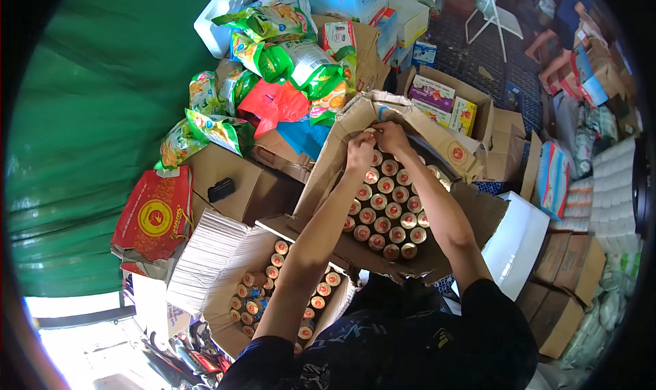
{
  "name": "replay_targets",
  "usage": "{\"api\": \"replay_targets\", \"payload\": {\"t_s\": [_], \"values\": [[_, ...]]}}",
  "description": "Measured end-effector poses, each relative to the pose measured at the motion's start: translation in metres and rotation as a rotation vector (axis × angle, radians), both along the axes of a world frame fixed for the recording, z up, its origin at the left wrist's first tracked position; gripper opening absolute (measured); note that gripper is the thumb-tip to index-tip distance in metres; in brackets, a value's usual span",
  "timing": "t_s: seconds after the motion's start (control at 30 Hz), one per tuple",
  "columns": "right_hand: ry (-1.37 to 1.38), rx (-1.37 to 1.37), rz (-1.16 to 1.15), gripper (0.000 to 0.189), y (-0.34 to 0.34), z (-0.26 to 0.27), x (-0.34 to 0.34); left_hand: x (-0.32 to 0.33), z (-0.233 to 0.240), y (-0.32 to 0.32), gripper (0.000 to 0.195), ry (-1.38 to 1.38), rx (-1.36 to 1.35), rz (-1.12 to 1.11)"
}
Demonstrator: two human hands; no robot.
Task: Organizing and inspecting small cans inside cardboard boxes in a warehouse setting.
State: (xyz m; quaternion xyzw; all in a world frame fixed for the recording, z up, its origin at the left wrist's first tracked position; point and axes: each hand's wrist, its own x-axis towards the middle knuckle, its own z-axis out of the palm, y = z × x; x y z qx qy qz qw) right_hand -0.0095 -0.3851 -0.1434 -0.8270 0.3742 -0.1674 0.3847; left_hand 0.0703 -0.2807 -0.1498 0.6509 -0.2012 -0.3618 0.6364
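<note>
Both my hands are at the far end of an open cardboard box [321,177] that holds several rows of upright capped containers [378,201] with gold tops and red marks. My left hand [362,151] has its fingers bent around something small and pale near the far corner. Close beside it, almost touching, my right hand [392,138] has its fingers curled at the same spot. What the fingertips hold is too small to tell. A second open cardboard box [220,322] at lower left holds similar containers, some upright and some lying; my left forearm crosses over it.
Green snack-like packets [316,64] and a red plastic bag [274,105] lie on cartons at the upper left. A box of small cartons [474,110] stands beyond on the right. A white folding chair [492,18] and another person [566,26] are farther off. A green tarpaulin [92,133] hangs at left.
</note>
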Motion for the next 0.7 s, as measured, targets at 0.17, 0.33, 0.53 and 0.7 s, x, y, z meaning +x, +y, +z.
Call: {"api": "replay_targets", "payload": {"t_s": [0.17,0.33,0.53,0.7], "values": [[0.172,0.008,-0.045,0.026,-0.006,-0.004,0.001,-0.012,0.025,0.013,0.025,0.010,0.085,0.036],[0.167,-0.258,0.019,0.022,0.026,0.020,-0.012,-0.037,0.129,0.083,0.020,-0.568,0.289,-0.397],[0.231,-0.033,0.370,0.025,0.132,0.123,-0.087,-0.077,0.215,0.236,0.029,-0.476,-0.083,-0.495],[0.035,-0.031,0.728,0.022,0.254,0.191,-0.125,-0.094,0.199,0.335,0.021,-0.587,0.071,-0.154]]}}
